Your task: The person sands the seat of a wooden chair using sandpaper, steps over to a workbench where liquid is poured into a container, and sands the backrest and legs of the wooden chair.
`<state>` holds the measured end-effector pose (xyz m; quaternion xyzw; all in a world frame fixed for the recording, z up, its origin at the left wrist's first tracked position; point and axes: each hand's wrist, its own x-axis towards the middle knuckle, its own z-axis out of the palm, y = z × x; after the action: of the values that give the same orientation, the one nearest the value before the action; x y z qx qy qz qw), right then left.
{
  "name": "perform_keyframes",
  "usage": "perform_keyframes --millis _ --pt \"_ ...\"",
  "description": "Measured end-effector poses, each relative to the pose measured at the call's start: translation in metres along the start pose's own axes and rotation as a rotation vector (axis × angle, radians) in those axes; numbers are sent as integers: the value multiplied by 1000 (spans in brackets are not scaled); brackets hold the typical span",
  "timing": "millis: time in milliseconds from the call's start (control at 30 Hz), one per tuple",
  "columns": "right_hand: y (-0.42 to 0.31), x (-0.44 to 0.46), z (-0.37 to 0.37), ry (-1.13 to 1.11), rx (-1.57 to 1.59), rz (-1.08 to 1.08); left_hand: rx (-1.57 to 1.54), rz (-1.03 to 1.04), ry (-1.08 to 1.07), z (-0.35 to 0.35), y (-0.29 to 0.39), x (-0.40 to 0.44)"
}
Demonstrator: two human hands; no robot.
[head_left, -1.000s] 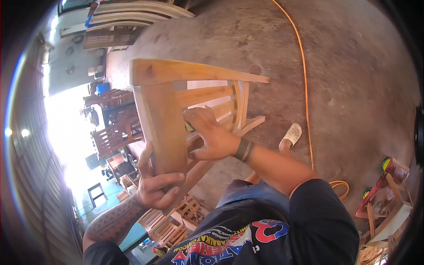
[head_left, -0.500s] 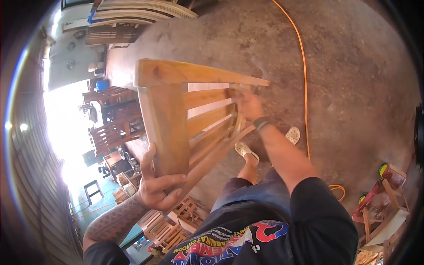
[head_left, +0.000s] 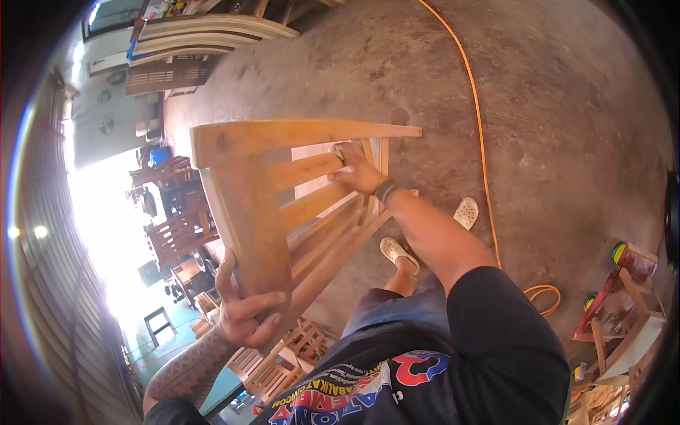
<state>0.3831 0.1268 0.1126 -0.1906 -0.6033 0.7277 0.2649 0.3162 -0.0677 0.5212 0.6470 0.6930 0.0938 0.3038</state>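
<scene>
A slatted wooden frame [head_left: 248, 205], like a chair back, stands tilted in front of me. My left hand [head_left: 248, 304] is closed round its near lower corner, thumb on the outer edge and fingers over the broad rail. Farther along, my right hand [head_left: 354, 170] reaches in at the upper slat [head_left: 304, 170]. Its fingers pinch a small pale piece [head_left: 340, 154], which looks like folded sandpaper, against that slat. The palm side of this hand is hidden.
An orange hose or cord [head_left: 476, 106] runs across the concrete floor to a coil [head_left: 545, 297] at right. Stacked curved boards [head_left: 212, 32] lie at upper left. Wooden furniture [head_left: 177, 234] stands at left, more slatted pieces [head_left: 283, 361] below. A wooden stand [head_left: 623, 340] is at lower right.
My right hand has moved left along the upper slat, toward the near rail, and is no longer blurred. The frame sits slightly lower and farther left in view, with my left hand still on its corner.
</scene>
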Motion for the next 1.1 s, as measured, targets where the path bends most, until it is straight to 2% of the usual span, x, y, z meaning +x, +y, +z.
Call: perform_keyframes --millis 33,67,133,233,333,400,500,533,633,733,833,933,1000,1067,1100 --pt "-3 -3 10 9 98 -19 26 -13 -10 -2 0 0" --pt "-35 -8 19 14 195 -34 0 2 0 -2 -1 2" --pt "-102 -12 22 54 74 -309 -63 27 17 1 -1 6" --pt "-112 -12 14 37 50 -350 -44 12 -18 -2 2 8" --pt "-16 3 10 76 75 -252 -90 5 -11 0 -2 4" --pt "37 8 -12 11 -55 -74 -93 11 7 1 -3 3" --pt "27 23 -44 -319 -180 95 -67 12 13 1 -1 5" --pt "21 21 -39 -256 -172 92 -52 13 14 0 1 6" --pt "6 -1 -21 -9 159 -40 -100 14 39 3 0 10" --pt "1 -19 -45 -96 448 80 -14 5 34 2 5 10" --pt "-4 -31 -85 82 506 379 29 34 33 1 6 14" --pt "-96 -26 -80 336 445 39 21 -11 62 6 9 15" --pt "-170 -32 -47 334 142 -161 33 -8 75 5 11 15" --pt "-206 -47 11 143 10 -443 66 11 76 4 9 12" --pt "-228 -65 46 122 20 -402 61 42 89 1 8 11"
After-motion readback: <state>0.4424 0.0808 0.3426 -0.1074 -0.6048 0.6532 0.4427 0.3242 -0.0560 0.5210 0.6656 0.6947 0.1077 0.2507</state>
